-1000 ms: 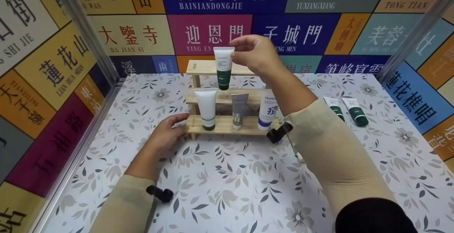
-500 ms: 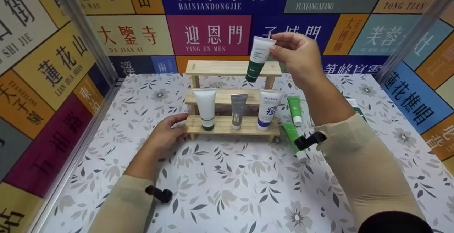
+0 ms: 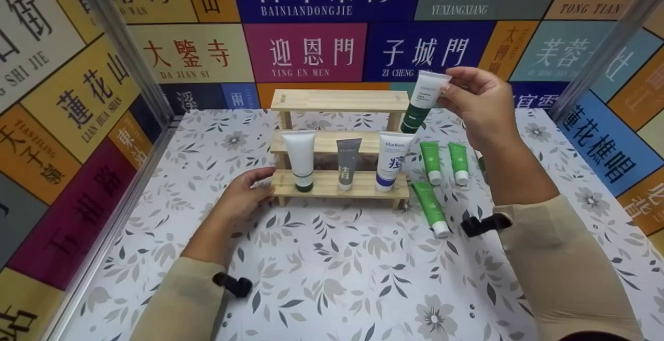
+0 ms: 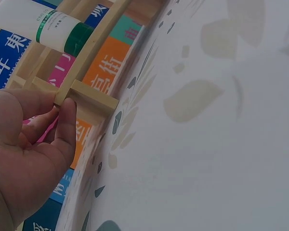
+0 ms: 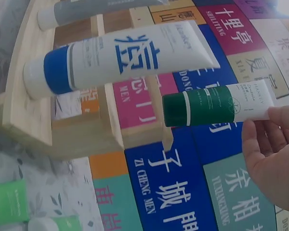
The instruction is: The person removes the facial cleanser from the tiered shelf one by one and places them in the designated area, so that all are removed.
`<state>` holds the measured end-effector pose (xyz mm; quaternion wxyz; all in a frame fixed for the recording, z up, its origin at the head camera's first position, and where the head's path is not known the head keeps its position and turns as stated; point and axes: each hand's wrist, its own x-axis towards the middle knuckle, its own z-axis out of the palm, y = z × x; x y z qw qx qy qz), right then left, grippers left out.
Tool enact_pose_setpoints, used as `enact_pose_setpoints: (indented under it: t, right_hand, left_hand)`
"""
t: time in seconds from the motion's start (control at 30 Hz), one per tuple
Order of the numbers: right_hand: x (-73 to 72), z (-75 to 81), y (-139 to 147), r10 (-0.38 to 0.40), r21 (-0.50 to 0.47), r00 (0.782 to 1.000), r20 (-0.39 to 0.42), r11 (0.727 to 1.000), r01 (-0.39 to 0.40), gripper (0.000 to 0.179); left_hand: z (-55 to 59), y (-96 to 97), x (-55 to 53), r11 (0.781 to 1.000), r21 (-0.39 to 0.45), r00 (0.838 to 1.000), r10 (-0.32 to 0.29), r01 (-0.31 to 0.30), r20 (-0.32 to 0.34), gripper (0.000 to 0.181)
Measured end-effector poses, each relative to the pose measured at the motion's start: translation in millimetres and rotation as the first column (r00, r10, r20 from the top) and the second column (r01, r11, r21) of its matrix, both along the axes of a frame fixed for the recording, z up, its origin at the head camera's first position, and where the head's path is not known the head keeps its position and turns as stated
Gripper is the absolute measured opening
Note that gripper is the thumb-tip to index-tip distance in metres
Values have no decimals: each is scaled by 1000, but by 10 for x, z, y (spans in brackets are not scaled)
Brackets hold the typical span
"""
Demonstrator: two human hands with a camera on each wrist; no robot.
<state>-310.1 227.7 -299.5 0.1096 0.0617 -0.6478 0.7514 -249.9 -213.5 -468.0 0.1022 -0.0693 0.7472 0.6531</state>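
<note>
In the head view my right hand [image 3: 482, 105] pinches the white, crimped end of a green-and-white squeeze tube [image 3: 424, 94]. The tube is tilted, cap down, off the right end of a three-tier wooden display rack [image 3: 340, 101]. The right wrist view shows the same tube [image 5: 216, 103] by its end between thumb and fingers. My left hand [image 3: 246, 193] grips the left end of the rack's lowest tier; in the left wrist view thumb and fingertip meet at the tier's corner [image 4: 94, 95]. On that tier stand a white tube [image 3: 301, 157], a grey tube [image 3: 347, 162] and a white-and-blue tube [image 3: 392, 159].
Right of the rack, three green tubes [image 3: 429, 208] lie on the flower-patterned tabletop [image 3: 332, 278]. Behind my right wrist a dark green tube [image 3: 482, 167] is mostly hidden. Panels with large lettering [image 3: 306, 53] wall the table at the back and sides.
My right hand has carried the green-and-white tube rightward from over the rack's left part to past its right end, uncovering the green tubes. The left hand has stayed put.
</note>
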Motion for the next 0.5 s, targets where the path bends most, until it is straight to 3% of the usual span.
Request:
enact_pose_setpoints:
  t: [0.5]
  right_hand:
    - [263, -424, 400, -66, 8, 998, 22, 998, 66, 34]
  left_hand:
    - [17, -6, 0, 1000, 5, 1000, -3, 3, 21, 48]
